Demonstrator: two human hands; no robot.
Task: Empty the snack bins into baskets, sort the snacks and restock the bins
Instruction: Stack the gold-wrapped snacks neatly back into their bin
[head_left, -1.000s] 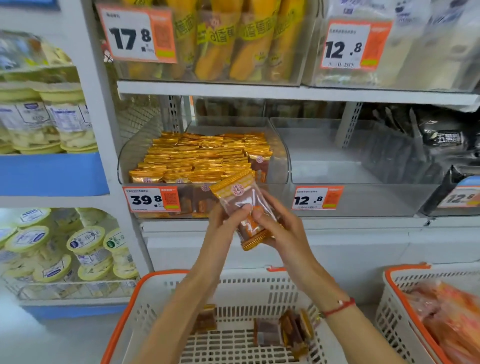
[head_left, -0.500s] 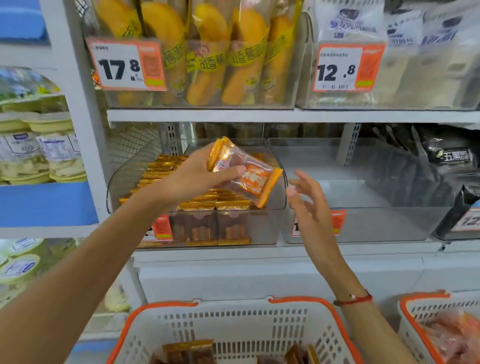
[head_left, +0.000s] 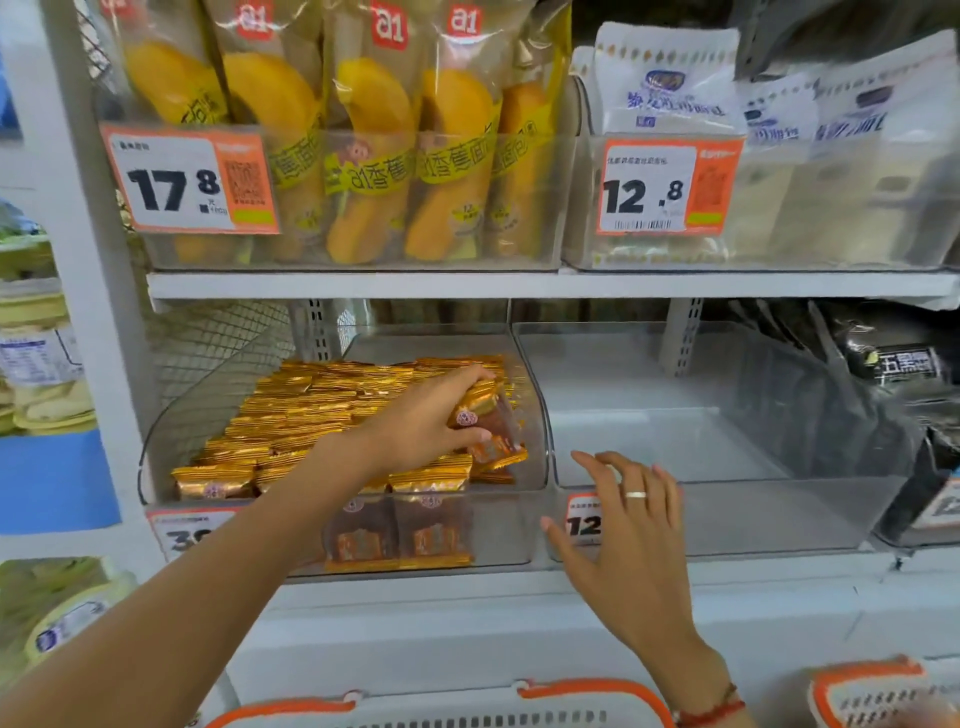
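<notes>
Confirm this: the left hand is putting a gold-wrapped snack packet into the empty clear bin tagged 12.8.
Not quite. In the head view the left hand holds the gold-wrapped snack packet over the bin of gold packets, not the empty clear bin.

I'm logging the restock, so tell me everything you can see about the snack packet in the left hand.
The snack packet is a small pouch with a crinkled gold strip along its top edge, a round pink emblem below it and a clear window showing a brown and orange filling. It looks like thin, glossy plastic film. The left hand pinches it near the top, tilted, low over the rows of matching gold packets at the right side of the clear bin. Whether it touches them cannot be told. The right hand is apart from it.
</notes>
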